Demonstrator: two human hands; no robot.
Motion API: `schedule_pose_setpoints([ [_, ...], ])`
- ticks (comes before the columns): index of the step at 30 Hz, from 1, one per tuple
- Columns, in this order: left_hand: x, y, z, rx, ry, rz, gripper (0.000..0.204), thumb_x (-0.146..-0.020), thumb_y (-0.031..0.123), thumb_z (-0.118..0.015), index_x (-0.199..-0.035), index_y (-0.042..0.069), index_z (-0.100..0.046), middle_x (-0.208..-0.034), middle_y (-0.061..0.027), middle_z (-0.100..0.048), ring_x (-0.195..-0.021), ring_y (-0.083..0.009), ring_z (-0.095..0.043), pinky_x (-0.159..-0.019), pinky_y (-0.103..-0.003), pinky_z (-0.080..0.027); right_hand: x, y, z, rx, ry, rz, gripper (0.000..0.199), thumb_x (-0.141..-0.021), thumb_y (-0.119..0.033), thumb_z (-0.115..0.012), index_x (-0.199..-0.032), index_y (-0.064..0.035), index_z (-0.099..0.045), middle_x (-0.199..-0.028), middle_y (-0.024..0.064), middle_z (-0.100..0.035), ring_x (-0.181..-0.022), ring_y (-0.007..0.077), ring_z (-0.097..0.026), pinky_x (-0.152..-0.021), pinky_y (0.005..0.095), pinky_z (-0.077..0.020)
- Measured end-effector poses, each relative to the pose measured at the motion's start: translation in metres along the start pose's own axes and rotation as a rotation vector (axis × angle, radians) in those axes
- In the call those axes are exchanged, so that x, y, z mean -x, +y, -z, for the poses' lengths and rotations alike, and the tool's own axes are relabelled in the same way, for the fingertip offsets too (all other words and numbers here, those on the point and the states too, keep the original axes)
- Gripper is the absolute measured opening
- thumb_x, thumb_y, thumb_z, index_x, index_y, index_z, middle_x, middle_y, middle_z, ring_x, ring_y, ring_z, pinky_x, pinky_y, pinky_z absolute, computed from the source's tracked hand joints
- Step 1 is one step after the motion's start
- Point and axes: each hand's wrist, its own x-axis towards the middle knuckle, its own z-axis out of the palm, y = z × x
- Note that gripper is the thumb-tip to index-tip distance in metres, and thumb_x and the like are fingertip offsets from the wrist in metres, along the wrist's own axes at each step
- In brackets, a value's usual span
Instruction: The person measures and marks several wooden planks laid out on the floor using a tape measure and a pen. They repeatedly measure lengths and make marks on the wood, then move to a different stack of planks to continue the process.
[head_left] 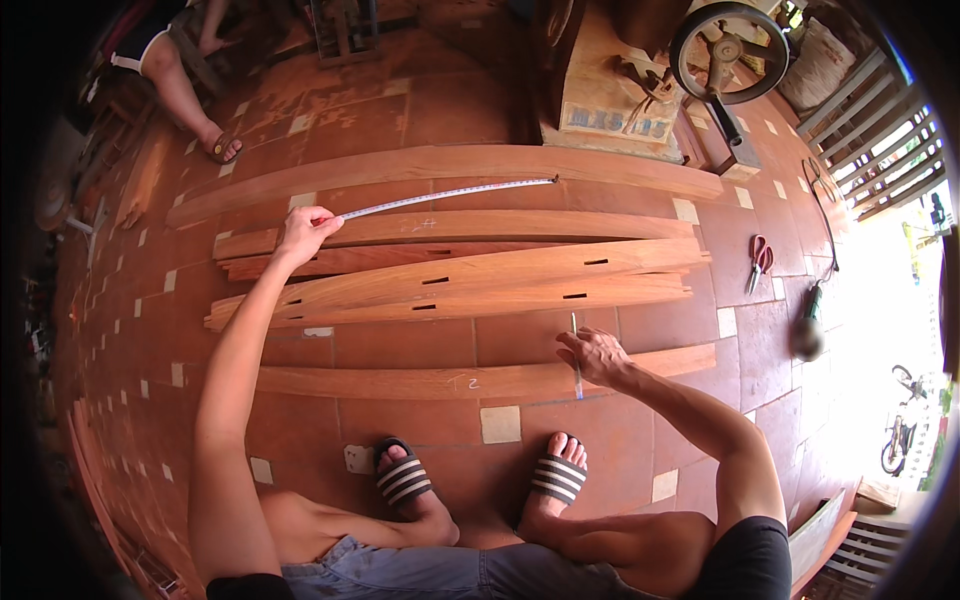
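My left hand [303, 238] is closed on one end of a white measuring tape [450, 193]. The strip stretches to the right across the gap before the far plank [440, 168], and a small dark tip shows at its other end. Most of what the fingers grip is hidden. A slim pen [579, 388] with a bluish end sits in my right hand [603, 358], held above the near plank [400, 382], which bears pale marks. Between the hands lies a group of long wooden planks [500, 268], several with dark slots cut in them.
Red-handled scissors [761, 260] and a corded green power tool [811, 325] lie on the tiled floor at the right. A machine with a large handwheel [728, 48] stands at the far right. Another person's leg [182, 92] shows at the far left. My sandalled feet flank a pale tile [501, 425].
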Motion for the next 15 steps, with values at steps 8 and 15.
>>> schedule_pose_setpoints([
  [8,0.003,-0.006,-0.003,0.059,0.054,-0.048,0.03,-0.089,0.031,-0.078,-0.091,0.001,-0.076,-0.068,-0.0034,-0.061,-0.065,-0.0123,-0.052,-0.063,-0.032,-0.044,0.001,0.001,0.001,-0.001,0.017,0.007,0.025,-0.097,-0.03,-0.065,-0.112,-0.0088,-0.063,-0.085,0.0146,-0.07,-0.088,0.0346,-0.067,-0.078,0.0481,-0.0546],
  [15,0.0,-0.01,0.0,0.033,0.007,0.004,0.032,-0.089,0.036,-0.077,-0.094,0.005,-0.078,-0.078,-0.0076,-0.071,-0.074,-0.0178,-0.064,-0.071,-0.034,-0.05,-0.006,0.013,0.005,0.016,0.166,0.108,0.022,-0.094,-0.025,-0.068,-0.108,-0.0082,-0.063,-0.082,0.0139,-0.068,-0.085,0.0343,-0.066,-0.077,0.0478,-0.054],
])
